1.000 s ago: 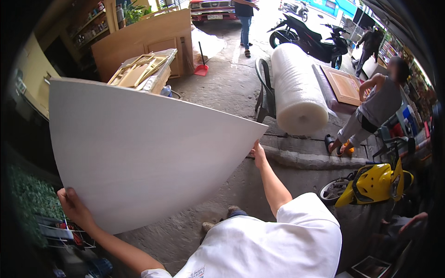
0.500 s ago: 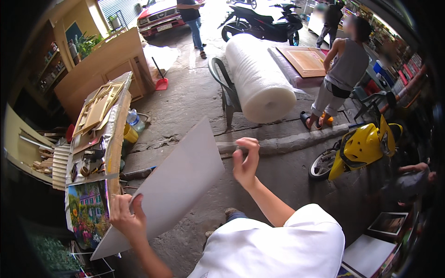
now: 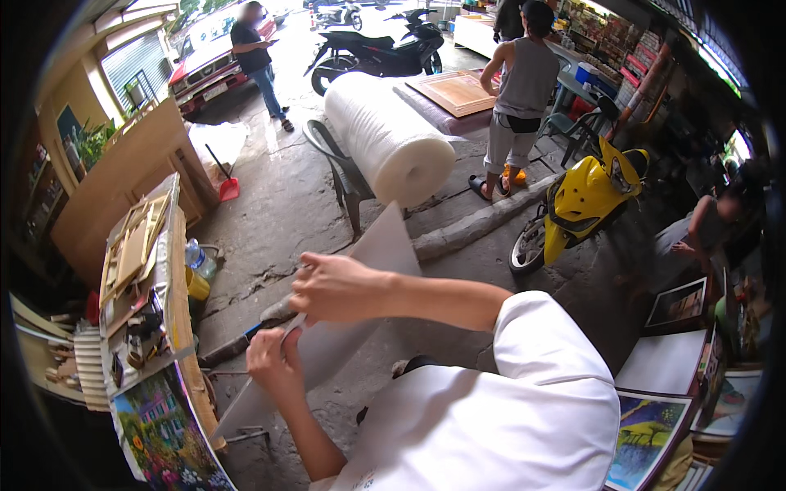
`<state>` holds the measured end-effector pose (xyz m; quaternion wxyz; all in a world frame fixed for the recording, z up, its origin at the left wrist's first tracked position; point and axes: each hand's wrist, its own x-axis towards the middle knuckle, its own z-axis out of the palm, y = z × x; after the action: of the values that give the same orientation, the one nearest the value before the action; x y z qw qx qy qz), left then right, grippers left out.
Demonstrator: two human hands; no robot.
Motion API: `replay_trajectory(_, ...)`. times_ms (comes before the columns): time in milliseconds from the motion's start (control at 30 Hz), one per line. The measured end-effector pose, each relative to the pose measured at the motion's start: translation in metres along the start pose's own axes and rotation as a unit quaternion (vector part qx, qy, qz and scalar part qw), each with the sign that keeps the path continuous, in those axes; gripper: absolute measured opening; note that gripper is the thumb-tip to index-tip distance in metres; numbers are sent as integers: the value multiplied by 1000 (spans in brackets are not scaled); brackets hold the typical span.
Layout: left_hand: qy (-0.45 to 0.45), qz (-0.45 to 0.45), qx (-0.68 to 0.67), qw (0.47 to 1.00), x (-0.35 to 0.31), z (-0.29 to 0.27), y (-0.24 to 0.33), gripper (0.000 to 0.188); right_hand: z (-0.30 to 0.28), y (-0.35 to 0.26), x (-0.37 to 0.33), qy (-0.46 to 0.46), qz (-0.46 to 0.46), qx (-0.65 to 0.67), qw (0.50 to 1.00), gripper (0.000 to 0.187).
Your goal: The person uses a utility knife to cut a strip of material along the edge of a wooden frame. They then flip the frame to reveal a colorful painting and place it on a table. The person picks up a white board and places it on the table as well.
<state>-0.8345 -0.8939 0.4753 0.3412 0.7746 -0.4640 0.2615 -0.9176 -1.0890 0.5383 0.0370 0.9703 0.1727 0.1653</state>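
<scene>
A flat white board point(image 3: 348, 340) slants in front of me, one corner pointing away and the opposite end low at the left. My left hand point(image 3: 277, 358) grips its left long edge, thumb on the broad face. Just above it, my right hand point(image 3: 336, 288) reaches across to the same edge with its fingers curled closed. A thin pale sliver shows between the two hands; whether it is the board's edge or a separate piece, I cannot tell. What the right fingers hold, if anything, is hidden.
At left stands a workbench point(image 3: 176, 270) with wooden frames and a colourful garden picture point(image 3: 168, 430). Ahead are a green plastic chair point(image 3: 340, 176) and a bubble wrap roll point(image 3: 393, 139). A yellow scooter point(image 3: 585, 196), framed pictures point(image 3: 651, 430) and people are to the right.
My right hand has swung left from beyond the board's right side to its left edge, beside my left hand. The view has turned right, and the left hand still grips the board.
</scene>
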Motion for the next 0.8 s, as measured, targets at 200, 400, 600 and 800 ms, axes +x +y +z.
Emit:
replay_trajectory(200,13,9,-80,997,-1,10,-3,25,-10,-7,-10,-50,76,51,995,22)
replay_trajectory(400,21,85,-148,985,-41,-14,5,28,-20,-19,-26,-74,152,0,986,31)
replay_trajectory(600,12,-30,-141,990,-79,-11,-36,25,-25,-24,-33,-66,210,-16,975,31)
replay_trajectory(800,79,-24,-87,993,-41,-15,-76,26,-24,-32,-32,-53,222,-4,974,31)
